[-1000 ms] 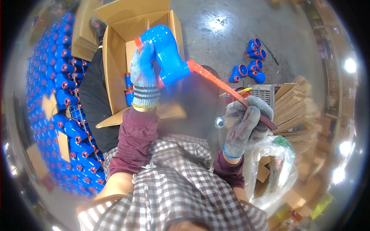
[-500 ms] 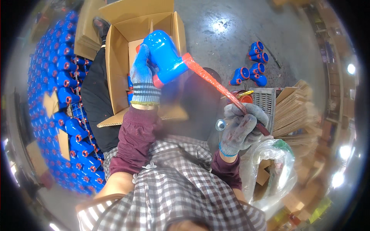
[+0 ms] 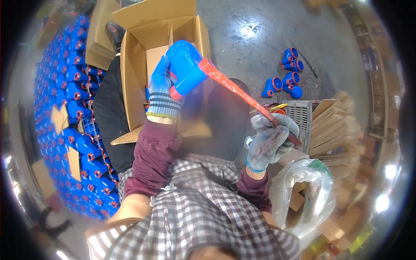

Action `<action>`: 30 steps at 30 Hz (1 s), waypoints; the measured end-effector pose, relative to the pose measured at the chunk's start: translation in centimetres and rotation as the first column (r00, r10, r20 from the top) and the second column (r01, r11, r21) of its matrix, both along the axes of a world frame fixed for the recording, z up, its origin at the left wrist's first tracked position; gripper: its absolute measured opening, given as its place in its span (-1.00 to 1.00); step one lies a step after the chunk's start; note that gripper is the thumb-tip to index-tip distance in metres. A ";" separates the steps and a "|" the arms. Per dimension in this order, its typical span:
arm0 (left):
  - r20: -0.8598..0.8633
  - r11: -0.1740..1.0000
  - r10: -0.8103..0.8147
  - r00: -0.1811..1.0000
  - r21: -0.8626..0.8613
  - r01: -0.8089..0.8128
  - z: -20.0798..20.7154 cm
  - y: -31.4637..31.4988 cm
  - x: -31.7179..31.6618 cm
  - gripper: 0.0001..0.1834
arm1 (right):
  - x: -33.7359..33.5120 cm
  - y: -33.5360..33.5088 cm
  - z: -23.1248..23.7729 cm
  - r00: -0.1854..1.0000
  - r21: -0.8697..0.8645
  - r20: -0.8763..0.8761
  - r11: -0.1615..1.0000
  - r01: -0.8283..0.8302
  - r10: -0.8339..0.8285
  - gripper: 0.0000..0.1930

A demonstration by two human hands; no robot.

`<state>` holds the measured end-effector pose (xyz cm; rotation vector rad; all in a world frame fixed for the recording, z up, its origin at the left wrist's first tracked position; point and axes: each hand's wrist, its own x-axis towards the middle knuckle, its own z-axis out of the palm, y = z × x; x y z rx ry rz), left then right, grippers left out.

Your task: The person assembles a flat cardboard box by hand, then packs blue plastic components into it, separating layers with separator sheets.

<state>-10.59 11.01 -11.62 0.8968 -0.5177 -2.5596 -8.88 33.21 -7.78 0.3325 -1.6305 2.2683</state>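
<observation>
Over an open cardboard box [image 3: 131, 82], my left hand [image 3: 160, 89], in a blue and grey knit glove, is closed around a glossy blue pipe fitting [image 3: 185, 60] with red rims. Closed around the handle of a long paintbrush [image 3: 236, 91] coated in red paint is my right hand [image 3: 273, 141], in a stained grey glove. The brush's wide red end touches the fitting's right-hand opening. A partition divides the box, and a bit of another blue piece shows inside it beside my left wrist. My left fingertips are partly hidden behind the fitting.
Rows of blue fittings [image 3: 69, 125] with red rims fill the left side. Several more fittings [image 3: 291, 78] stand on the grey floor at the upper right. By my right hand are a red pot [image 3: 279, 111], a grey crate [image 3: 299, 113], stacked cardboard [image 3: 333, 125] and a clear plastic bag [image 3: 320, 190].
The fitting has come slightly lower and is turned a little in my left hand. The brush end has shifted slightly left with its rim. Both hands keep their hold.
</observation>
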 end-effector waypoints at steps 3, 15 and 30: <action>-0.057 0.997 -0.033 0.998 0.071 0.037 -0.1 -0.2 0.1 -0.64 | -0.2 0.1 -0.2 1.000 0.029 -0.003 0.999 -0.022 0.022 -0.70; -0.012 0.952 -0.268 0.963 0.151 0.267 -2.4 -1.8 0.5 -0.55 | -1.2 0.5 -1.4 0.981 0.236 -0.169 0.962 0.138 -0.099 -0.74; 0.065 0.533 -0.435 0.898 -0.785 0.315 -3.2 1.9 1.5 -0.67 | -2.1 14.9 -7.9 0.679 0.288 0.179 0.698 0.656 -0.712 -0.57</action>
